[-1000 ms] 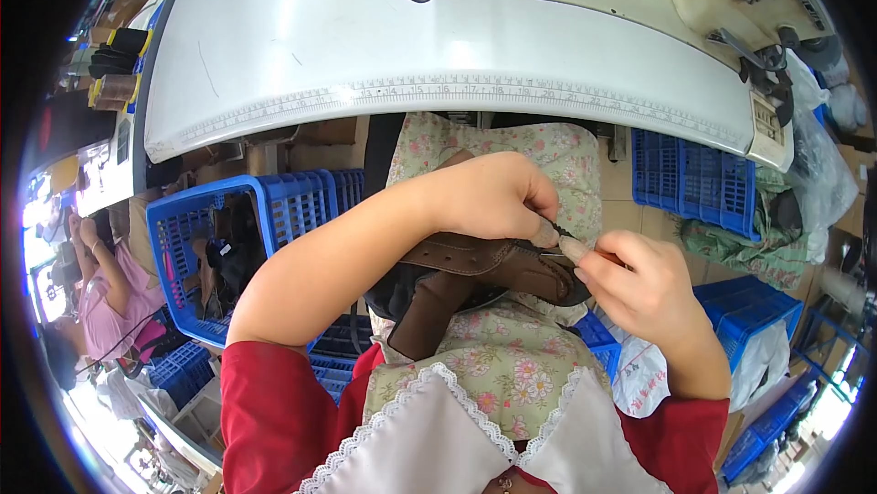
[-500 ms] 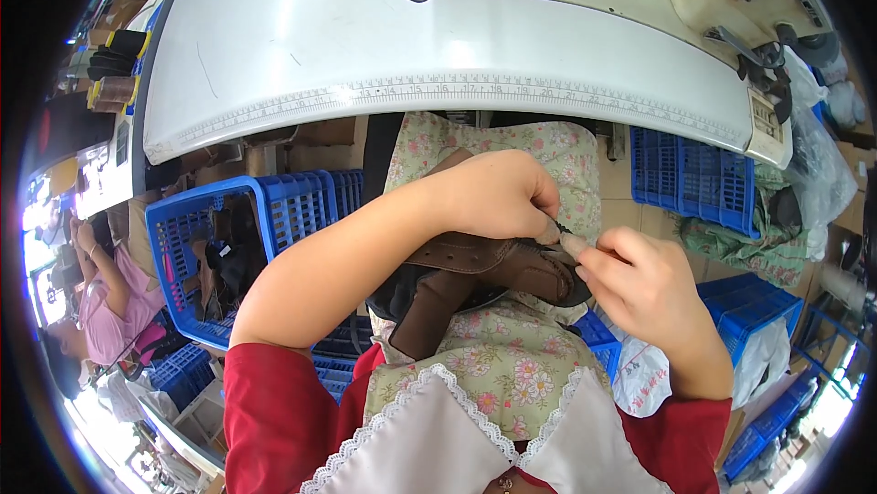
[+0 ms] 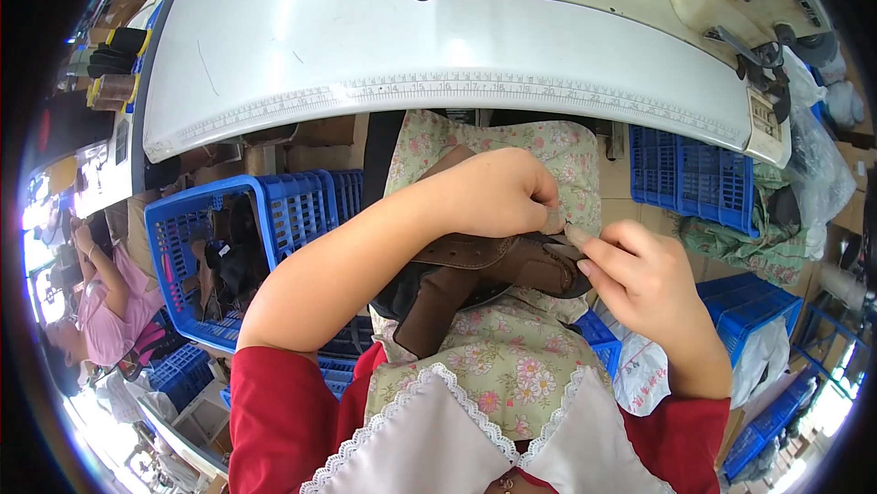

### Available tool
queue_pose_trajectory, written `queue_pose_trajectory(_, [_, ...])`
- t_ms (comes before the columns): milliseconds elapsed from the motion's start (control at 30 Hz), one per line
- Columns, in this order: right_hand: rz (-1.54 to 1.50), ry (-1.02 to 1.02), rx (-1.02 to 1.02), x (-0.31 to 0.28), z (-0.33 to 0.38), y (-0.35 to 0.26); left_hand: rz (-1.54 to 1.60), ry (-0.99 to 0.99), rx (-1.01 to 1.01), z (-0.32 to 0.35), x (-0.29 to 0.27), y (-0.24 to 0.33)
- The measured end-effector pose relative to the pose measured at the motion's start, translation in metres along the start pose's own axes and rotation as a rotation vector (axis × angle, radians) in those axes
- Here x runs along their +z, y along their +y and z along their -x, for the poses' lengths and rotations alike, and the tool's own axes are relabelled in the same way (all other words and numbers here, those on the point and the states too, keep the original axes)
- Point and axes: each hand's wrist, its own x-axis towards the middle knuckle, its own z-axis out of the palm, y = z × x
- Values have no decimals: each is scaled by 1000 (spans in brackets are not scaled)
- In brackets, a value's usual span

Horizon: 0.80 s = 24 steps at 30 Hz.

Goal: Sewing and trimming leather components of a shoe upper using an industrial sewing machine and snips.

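Observation:
A brown leather piece (image 3: 539, 266) with a row of holes and a dark lining, looking like a shoe upper, lies across my lap on a floral apron (image 3: 512, 371). My left hand (image 3: 507, 193) reaches over it from the left, its fingers pinched at the upper right edge of the leather. My right hand (image 3: 644, 279) is closed too, thumb and fingertips gripping the same edge just beside the left fingertips. What lies exactly between the fingertips is too small to make out. My left forearm hides part of the piece.
A white sewing machine table (image 3: 365, 47) with a ruler along its edge stands in front of me. Blue crates, one holding dark pieces (image 3: 233, 257), stand on the left; another crate (image 3: 690, 179) is at the right. A person in pink (image 3: 114, 302) sits far left.
The right end of the leather piece has turned slightly, and its stitched edge shows less. My fingertips have shifted a little along the edge; both hands stay close together.

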Motion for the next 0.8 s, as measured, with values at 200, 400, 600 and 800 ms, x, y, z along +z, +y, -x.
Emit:
queue_pose_trajectory(200, [3, 10, 13, -1, -1, -2, -7, 18, -46, 0, 1, 4])
queue_pose_trajectory(400, [7, -4, 3, -2, -1, -4, 24, 32, -38, 0, 2, 3])
queue_pose_trajectory(600, [5, -11, 3, -1, -1, -3, 5, 44, -36, -1, 3, 2])
queue_pose_trajectory(800, [4, 1, 6, 0, -1, -3, 11, 33, -45, -1, 2, 2])
